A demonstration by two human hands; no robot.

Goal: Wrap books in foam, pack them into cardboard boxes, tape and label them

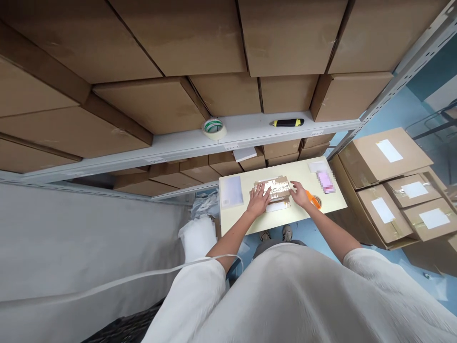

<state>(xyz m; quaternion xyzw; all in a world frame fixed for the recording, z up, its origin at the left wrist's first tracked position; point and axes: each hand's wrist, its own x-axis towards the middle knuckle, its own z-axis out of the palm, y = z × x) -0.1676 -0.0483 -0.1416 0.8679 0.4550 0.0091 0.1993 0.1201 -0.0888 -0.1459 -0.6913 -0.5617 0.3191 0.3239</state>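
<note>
A small cardboard box (282, 189) with shiny clear tape across its top lies on the pale yellow table (243, 220). My left hand (259, 200) rests flat on its left part, fingers spread. At the box's right end is my right hand (301, 194), its thumb and fingers bent around the edge; a tape end between them cannot be made out. An orange tape dispenser (314, 200) with a roll of tape sits just right of my right wrist. Along the box's near side shows a white label (278, 206).
On the table are a pale sheet (231, 190) and a pink item (325, 182), blurred. The shelf (246, 125) ahead holds cartons, a tape roll (214, 128) and a black-yellow utility knife (288, 122). Labelled boxes (385, 209) stand right; a white cable (143, 276) crosses left.
</note>
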